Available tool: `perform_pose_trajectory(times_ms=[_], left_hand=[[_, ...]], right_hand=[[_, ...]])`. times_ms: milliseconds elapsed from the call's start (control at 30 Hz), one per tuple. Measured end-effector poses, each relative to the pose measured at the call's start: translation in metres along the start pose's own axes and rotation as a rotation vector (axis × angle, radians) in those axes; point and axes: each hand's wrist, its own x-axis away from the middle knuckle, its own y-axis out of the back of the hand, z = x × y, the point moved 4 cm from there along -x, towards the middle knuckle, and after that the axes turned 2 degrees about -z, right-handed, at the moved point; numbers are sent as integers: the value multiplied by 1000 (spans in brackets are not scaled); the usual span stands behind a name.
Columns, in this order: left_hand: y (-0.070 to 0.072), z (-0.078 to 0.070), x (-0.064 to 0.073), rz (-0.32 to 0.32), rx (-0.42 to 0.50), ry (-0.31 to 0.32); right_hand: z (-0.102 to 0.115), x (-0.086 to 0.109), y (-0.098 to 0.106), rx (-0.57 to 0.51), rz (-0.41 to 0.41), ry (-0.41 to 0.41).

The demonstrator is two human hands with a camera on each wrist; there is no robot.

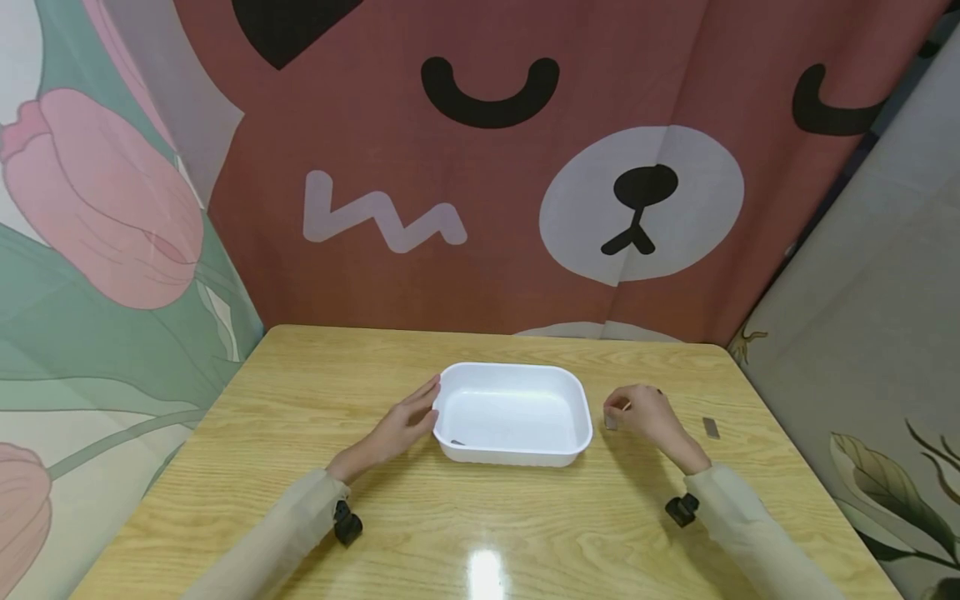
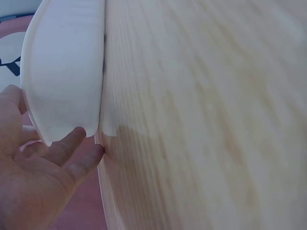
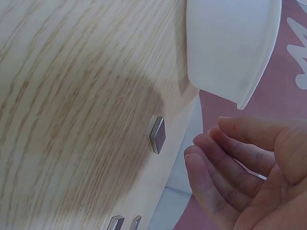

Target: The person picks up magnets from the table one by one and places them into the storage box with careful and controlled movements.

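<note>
A white, rounded rectangular plastic tray [image 1: 513, 458] stands on the wooden table. Against its left end rests my left hand [image 1: 408, 419], fingers mostly straight along the wall and rim. The left wrist view shows that hand's fingertips [image 2: 76, 135] at the tray's wall. To the right of the tray, my right hand [image 1: 647, 414] hovers over a small flat rectangular block [image 1: 611, 422] with shiny silver edges. Seen from the right wrist, the fingers are loosely bent with nothing between them, and the block [image 3: 157, 136] lies on the table apart from them.
Farther right on the table [image 1: 375, 517] lies a similar flat piece [image 1: 711, 427]. The right wrist view has two more silver-edged pieces, one block [image 3: 115, 223] beside another. A small dark item [image 1: 457, 442] is in the tray's near left corner. Printed curtains [image 1: 480, 283] surround the table.
</note>
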Motion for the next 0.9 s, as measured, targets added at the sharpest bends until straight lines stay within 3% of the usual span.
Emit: perform_pose_trajectory(times_ms=[200, 267, 433, 900], left_hand=[[-9, 35, -4, -30, 2, -15], [-9, 39, -4, -34, 1, -21], [-9, 40, -5, -37, 6, -28], [-8, 37, -3, -23, 23, -13]], right_hand=[[-3, -1, -2, 21, 15, -28], [-3, -1, -3, 21, 31, -44], [-6, 0, -5, 17, 65, -77], [-12, 2, -9, 79, 65, -101]])
